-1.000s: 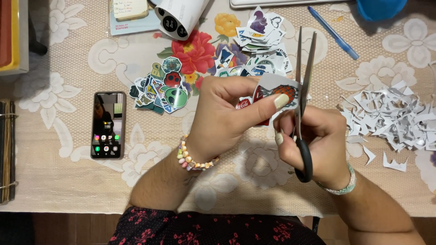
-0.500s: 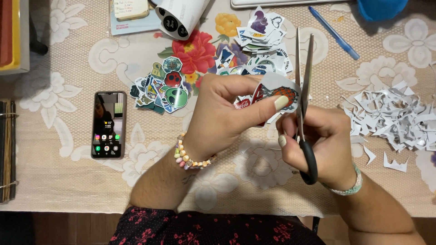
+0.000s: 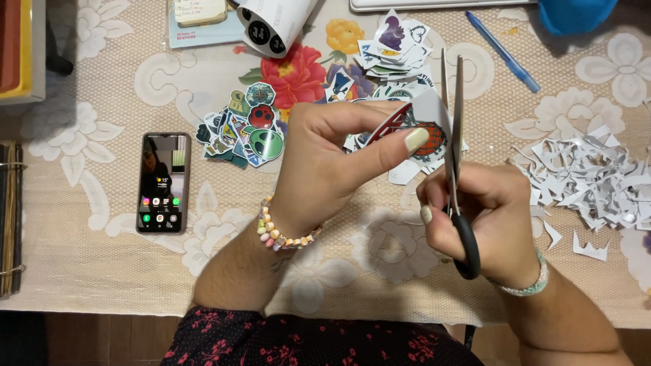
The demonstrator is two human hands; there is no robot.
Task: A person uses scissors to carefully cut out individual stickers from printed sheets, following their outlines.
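Observation:
My left hand pinches a red and white sticker between thumb and fingers, above the table's middle. My right hand grips black-handled scissors, blades pointing up and nearly closed along the sticker's white right edge. A pile of cut stickers lies left of my left hand, and a second pile lies behind the hands. A beaded bracelet is on my left wrist, a woven band on my right.
A phone with a lit screen lies at the left. White paper scraps are heaped at the right. A blue pen, a white paper roll, a blue object and a yellow tray sit along the far edge of the lace tablecloth.
The sticker has been turned slightly in my left hand, and the scissors have shifted a little along its edge. Nothing else on the table has moved.

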